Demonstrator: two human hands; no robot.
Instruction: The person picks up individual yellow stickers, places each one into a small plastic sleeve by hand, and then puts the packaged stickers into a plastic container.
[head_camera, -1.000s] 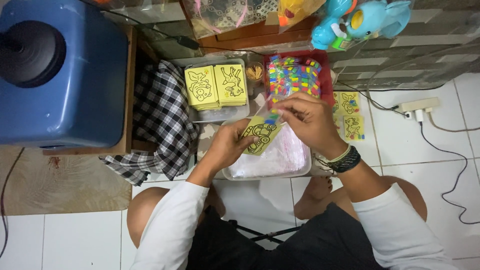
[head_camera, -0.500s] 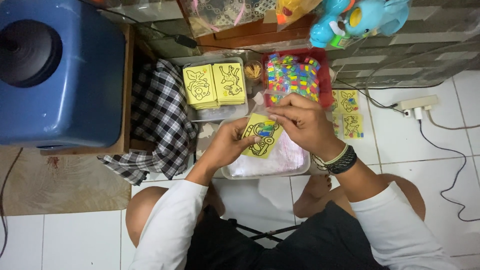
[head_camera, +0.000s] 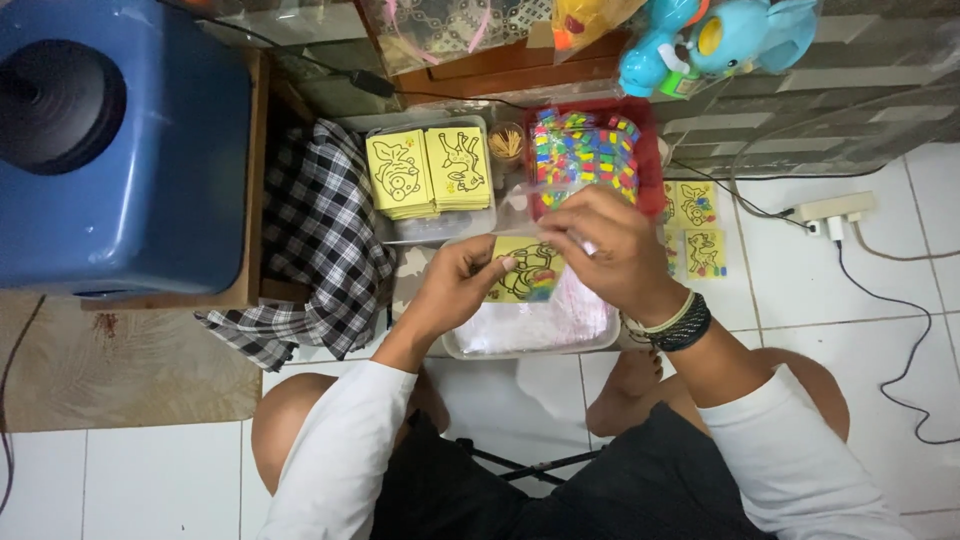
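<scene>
Your forearms angled in from the bottom corners and met at frame centre. Your left hand (head_camera: 455, 285) sat palm down, thumb and fingers pinched on the left edge of the yellow card (head_camera: 524, 272). Your right hand (head_camera: 605, 245) arched over the card's right side, fingers curled onto it and the clear sleeve (head_camera: 540, 195) above. The card lay flat, long axis left to right, over the white tray (head_camera: 530, 328), just below the red box (head_camera: 590, 155).
</scene>
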